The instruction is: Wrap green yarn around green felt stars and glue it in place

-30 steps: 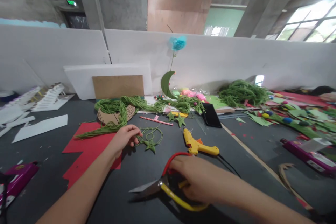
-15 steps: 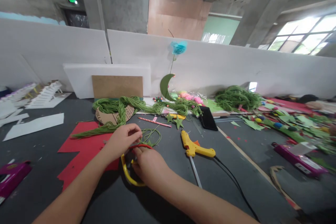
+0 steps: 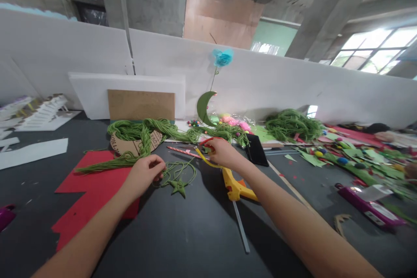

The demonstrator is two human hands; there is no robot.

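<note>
One head-worn camera is used, aimed forward and down across the tabletop (image 3: pixel 182 234) toward the far white panels (image 3: pixel 293 82); the left grip (image 3: pixel 143 176) and right grip (image 3: pixel 221 153) are framed close, mid-scene.

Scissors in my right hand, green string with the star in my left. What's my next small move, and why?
Probably lower the scissors onto the table near the pink stick. Your right hand holds them out by the green cord pile, well away from the string your left hand pinches.
</note>
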